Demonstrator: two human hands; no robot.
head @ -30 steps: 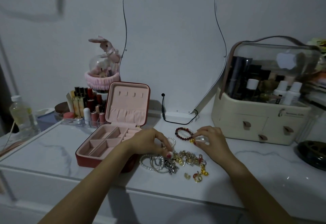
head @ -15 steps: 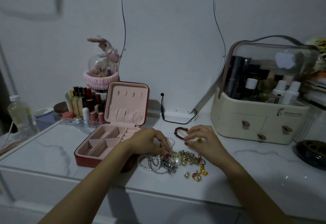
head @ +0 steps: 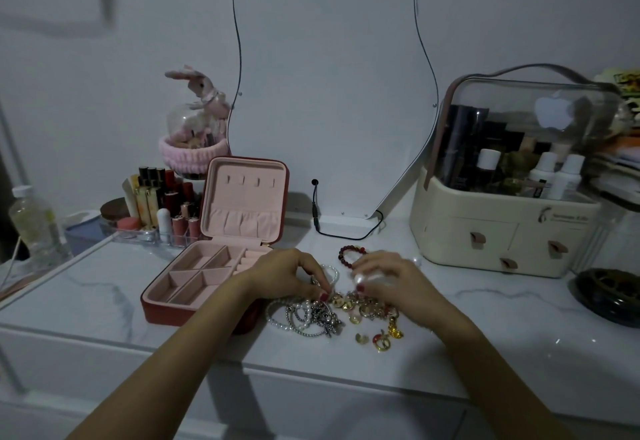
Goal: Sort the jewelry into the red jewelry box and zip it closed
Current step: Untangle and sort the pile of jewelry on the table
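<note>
The red jewelry box (head: 157, 310) lies open at centre left, its pink compartments bare and its lid (head: 247, 197) upright. Just right of it is a tangled jewelry pile (head: 349, 304): pearl and silver bracelets (head: 294, 316), gold charms, and loose gold earrings (head: 379, 339) nearer me. A dark red bead bracelet (head: 346, 253) lies behind the pile. My left hand (head: 287, 275) curls down on the pile's left part, thumb and fingers pinching a piece there. My right hand (head: 391, 280) pinches a small white pearl piece (head: 358, 278) just above the pile.
A wavy mirror (head: 329, 93) with a black cable (head: 332, 232) stands behind. A cream cosmetics case (head: 502, 232) is at the right, with a dark dish (head: 609, 296) beside it. Lipsticks in a clear tray (head: 159, 211) and a bottle (head: 31, 218) are at the left. The tabletop edge runs near me.
My right hand has moved left and down from beside the red bead bracelet to the pile, still pinching the white piece. My left hand has stayed on the pile.
</note>
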